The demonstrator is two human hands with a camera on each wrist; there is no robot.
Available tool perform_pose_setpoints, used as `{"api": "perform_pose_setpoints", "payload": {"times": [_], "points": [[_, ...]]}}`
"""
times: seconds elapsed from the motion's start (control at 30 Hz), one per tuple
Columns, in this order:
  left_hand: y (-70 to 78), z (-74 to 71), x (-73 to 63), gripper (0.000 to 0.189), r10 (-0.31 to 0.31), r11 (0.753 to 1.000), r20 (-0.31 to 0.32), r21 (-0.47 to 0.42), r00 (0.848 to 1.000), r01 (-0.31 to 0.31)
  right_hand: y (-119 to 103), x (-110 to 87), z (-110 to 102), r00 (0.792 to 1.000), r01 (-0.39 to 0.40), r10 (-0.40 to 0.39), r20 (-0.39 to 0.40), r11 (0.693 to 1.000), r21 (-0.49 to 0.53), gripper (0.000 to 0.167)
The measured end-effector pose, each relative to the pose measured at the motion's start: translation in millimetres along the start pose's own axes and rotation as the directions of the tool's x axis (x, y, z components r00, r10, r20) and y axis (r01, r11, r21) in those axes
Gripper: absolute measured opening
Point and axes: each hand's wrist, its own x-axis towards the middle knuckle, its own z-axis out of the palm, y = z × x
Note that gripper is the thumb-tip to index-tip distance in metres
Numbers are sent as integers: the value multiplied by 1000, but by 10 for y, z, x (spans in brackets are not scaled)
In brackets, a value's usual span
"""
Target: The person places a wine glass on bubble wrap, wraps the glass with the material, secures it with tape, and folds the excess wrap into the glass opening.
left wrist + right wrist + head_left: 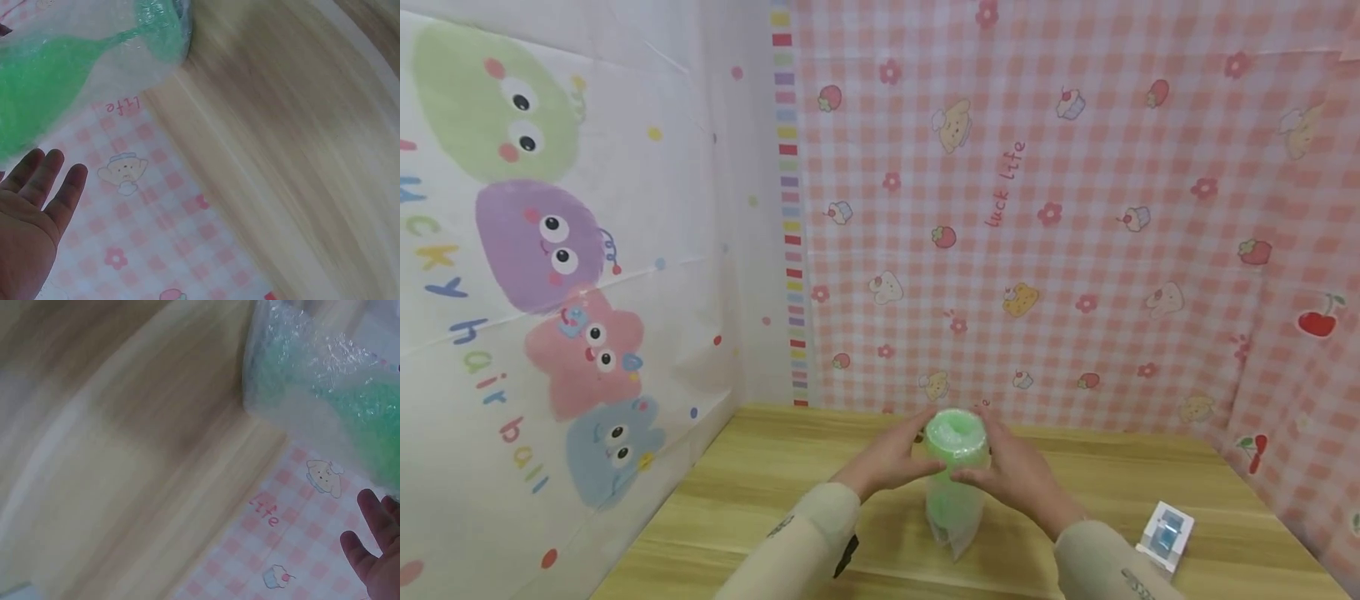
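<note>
A green goblet-shaped object (957,454) wrapped in clear bubble wrap stands upright at the middle of the table, between both hands. Its bowl, narrow stem and wide foot show through the wrap (134,65) in the left wrist view. My left hand (887,457) holds the upper part from the left, thumb at the front. From the right, my right hand (1018,475) holds the same part, its thumb close to the other one. Several fingers of each hand stretch out beside the wrap in the wrist views. Fingers behind the goblet are partly hidden.
A small white box (1167,533) with a blue panel lies on the wooden table (760,500) at the right. Pink checked cloth (1075,250) hangs behind, and a white printed cloth (685,208) covers the left side. A dark item (846,557) shows beside the left sleeve.
</note>
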Motion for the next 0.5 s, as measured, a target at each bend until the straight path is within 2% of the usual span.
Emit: {"api": "perform_pose_setpoints", "payload": {"times": [0.23,0.37,0.5], "points": [[-114,167,-23,85,9,995,-40,-102,999,-13,105,-29,155,997,-83,83,7,972,218,117],[-190,313,-54,85,-19,990,10,-137,1000,20,190,-72,311,991,-136,127,49,949,286,107],[-244,467,-67,96,-83,983,58,-158,995,91,238,-99,429,978,-210,193,84,918,338,96]]}}
